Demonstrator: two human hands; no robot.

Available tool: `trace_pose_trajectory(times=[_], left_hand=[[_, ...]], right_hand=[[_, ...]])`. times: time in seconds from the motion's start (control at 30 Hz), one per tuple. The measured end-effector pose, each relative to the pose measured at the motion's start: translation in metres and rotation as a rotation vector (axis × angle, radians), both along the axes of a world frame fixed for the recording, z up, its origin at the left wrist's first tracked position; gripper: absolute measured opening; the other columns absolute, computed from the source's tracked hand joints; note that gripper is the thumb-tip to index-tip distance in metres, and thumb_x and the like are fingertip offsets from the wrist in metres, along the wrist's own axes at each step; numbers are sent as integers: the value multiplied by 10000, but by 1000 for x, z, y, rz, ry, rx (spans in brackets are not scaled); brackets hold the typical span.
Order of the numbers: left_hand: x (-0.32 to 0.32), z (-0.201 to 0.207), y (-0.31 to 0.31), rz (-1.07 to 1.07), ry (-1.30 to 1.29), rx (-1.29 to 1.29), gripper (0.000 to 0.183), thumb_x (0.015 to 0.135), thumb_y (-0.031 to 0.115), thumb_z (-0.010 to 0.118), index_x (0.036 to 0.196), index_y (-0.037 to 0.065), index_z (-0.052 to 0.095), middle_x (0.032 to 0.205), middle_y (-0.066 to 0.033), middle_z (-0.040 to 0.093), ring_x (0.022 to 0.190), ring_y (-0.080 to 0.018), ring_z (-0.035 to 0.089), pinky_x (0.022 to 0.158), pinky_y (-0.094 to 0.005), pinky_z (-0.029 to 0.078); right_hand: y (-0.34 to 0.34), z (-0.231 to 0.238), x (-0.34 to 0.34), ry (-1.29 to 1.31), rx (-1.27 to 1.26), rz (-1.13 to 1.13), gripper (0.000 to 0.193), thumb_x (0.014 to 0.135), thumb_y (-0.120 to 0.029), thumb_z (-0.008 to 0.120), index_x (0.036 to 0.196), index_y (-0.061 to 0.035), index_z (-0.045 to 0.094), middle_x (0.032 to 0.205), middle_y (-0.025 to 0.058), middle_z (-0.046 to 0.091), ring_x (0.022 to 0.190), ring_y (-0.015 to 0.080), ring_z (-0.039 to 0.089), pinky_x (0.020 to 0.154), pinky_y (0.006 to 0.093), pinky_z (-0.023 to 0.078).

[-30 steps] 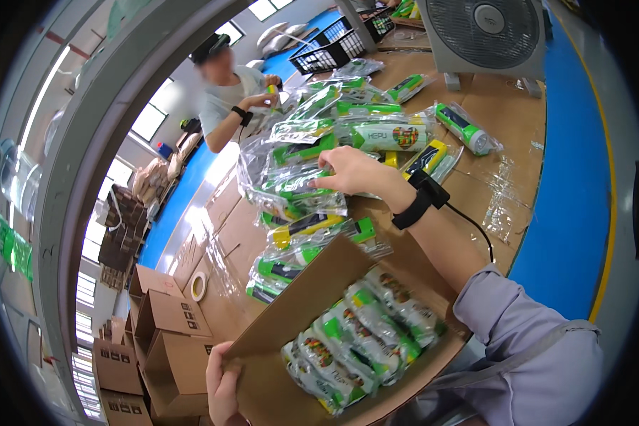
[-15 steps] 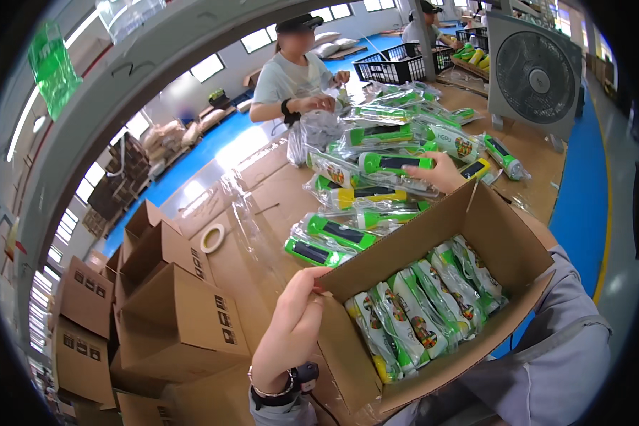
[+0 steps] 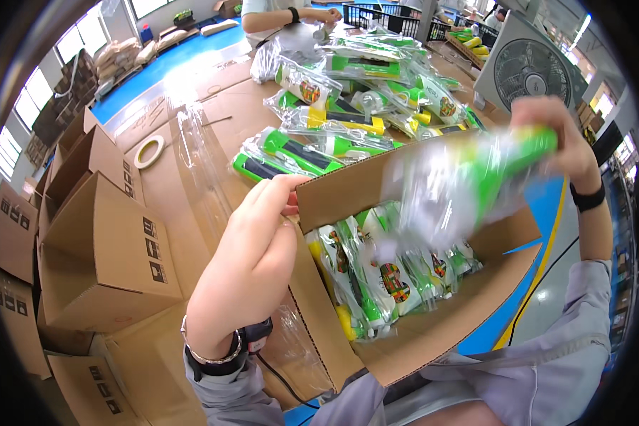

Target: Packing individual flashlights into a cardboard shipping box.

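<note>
An open cardboard box (image 3: 426, 361) stands tilted in front of me. My left hand (image 3: 259, 213) is closed on its left far corner, fingertips behind the wall. Inside lies a row of green-and-white bagged packs (image 3: 366, 277) with colourful printed patches. Over the box's right part, my right hand (image 3: 564, 138) grips a green-and-white bagged pack (image 3: 486, 174) by its green end. That pack is smeared by motion, so I cannot tell if it is one or more. Beyond the box lies a heap of similar bagged green and yellow tubes (image 3: 302, 153) with dark panels.
Open empty cardboard boxes (image 3: 124, 241) stand at the left. A tape roll (image 3: 149, 152) lies on the cardboard-covered table (image 3: 184, 184). At the far right is a grey box fan (image 3: 532, 71). Across the table a co-worker's arms (image 3: 291, 15) handle clear plastic; black crates (image 3: 383, 20) stand behind.
My right hand has come from the heap to above the box, now with a bagged pack in it. My left hand stays on the box corner. The view has tilted downward.
</note>
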State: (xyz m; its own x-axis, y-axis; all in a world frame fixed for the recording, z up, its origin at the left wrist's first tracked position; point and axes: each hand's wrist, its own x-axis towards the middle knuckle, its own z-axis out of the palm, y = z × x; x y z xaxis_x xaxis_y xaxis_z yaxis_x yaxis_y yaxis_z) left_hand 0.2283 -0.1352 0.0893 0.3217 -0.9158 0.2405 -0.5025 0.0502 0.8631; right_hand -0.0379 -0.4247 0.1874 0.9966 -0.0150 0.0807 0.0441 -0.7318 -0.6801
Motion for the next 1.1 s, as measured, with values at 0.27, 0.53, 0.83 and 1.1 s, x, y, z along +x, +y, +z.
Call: trace_pose_trajectory(times=[0.27,0.53,0.83,1.1], left_hand=[[-2,-5,1,-18,28,-44,377,819,-12,387,1179,-30,497,1032,-121,571,1006,-217,524,933,-327,394],[-2,-3,3,-5,14,-64,364,834,-5,367,1173,-34,495,1046,-142,573,1006,-234,532,928,-339,400],[4,-14,3,7,-74,-96,360,830,15,379,1173,-54,466,1068,-215,535,1019,-322,510,915,-370,405],[19,-14,8,-90,-21,-33,436,816,6,421,1251,-11,449,1091,-151,553,1020,-225,509,905,-328,411]], right_hand=[[103,-60,31,254,-903,327,186,662,-114,634,827,-63,565,786,59,572,753,216,594,683,339,467],[108,-70,79,-142,-926,536,145,741,-130,599,859,-48,580,834,35,593,814,185,594,732,306,478],[128,-84,144,-286,-690,893,124,727,-113,596,822,-49,548,882,58,521,905,230,534,849,331,448],[137,-112,159,-387,-484,967,180,726,-111,608,897,-59,593,948,106,490,905,276,506,799,365,438]])
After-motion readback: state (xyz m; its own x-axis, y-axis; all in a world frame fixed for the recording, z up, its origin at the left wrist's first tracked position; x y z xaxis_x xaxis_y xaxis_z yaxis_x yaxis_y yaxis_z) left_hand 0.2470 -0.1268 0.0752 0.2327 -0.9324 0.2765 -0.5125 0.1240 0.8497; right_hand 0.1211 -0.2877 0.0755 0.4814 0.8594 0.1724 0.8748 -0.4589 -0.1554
